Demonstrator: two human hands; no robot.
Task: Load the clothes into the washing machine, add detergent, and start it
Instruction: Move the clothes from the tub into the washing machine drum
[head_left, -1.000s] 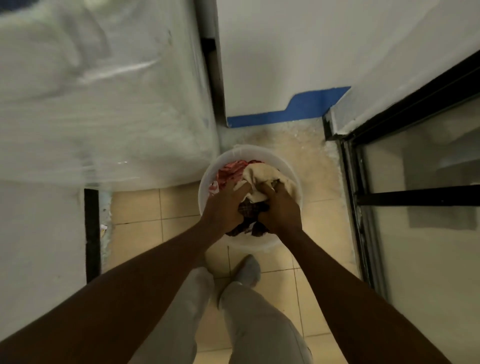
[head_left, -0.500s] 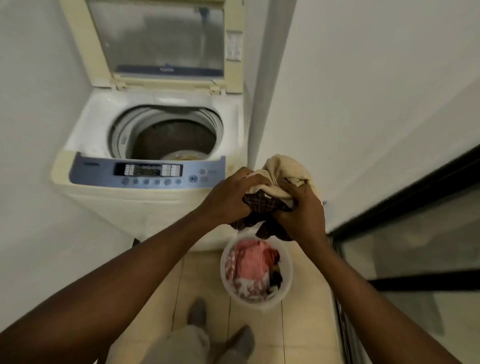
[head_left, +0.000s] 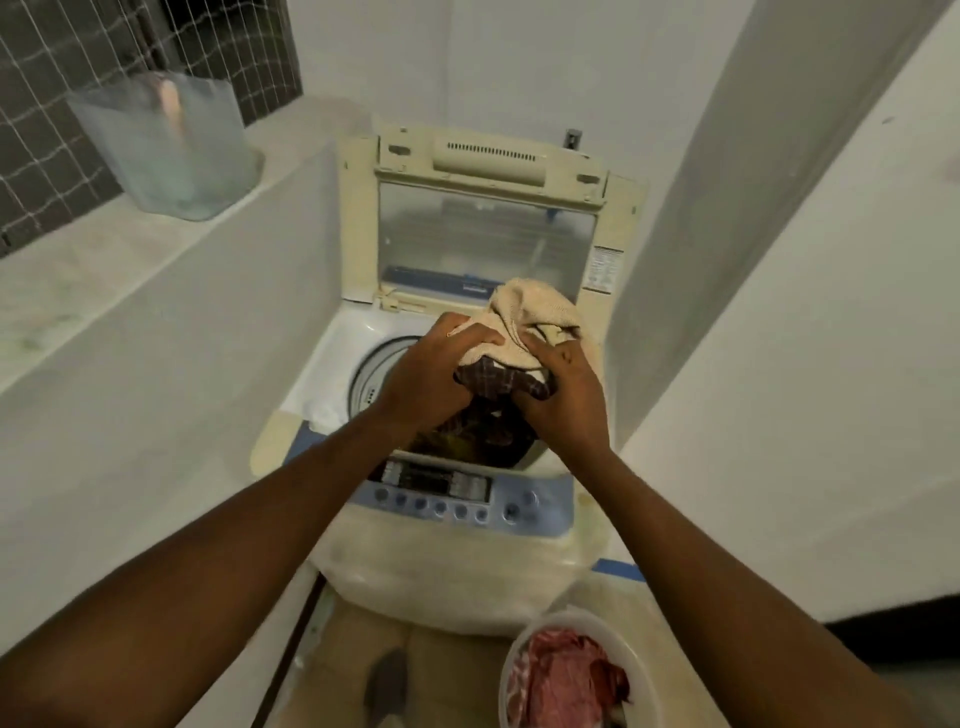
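A cream top-loading washing machine (head_left: 467, 566) stands ahead with its lid (head_left: 483, 244) raised and a blue control panel (head_left: 457, 501) at the front. My left hand (head_left: 426, 382) and my right hand (head_left: 563, 397) together grip a bundle of clothes (head_left: 524, 332), a cream cloth over a dark checked one, right above the drum opening (head_left: 366, 376). The bundle and my hands hide most of the drum. A white bucket (head_left: 519, 654) on the floor at the lower right holds pink and red clothes (head_left: 563, 675).
A ledge (head_left: 98, 270) on the left carries a translucent plastic container (head_left: 166, 145) before a netted window. White walls close in on both sides of the machine. A strip of blue tape (head_left: 618, 569) lies at the wall's foot. Tan floor tiles (head_left: 353, 654) show below.
Both hands lifted the bundle out of the bucket, then carried it up and leftward until it hangs over the drum. My view rose from the floor to the machine.
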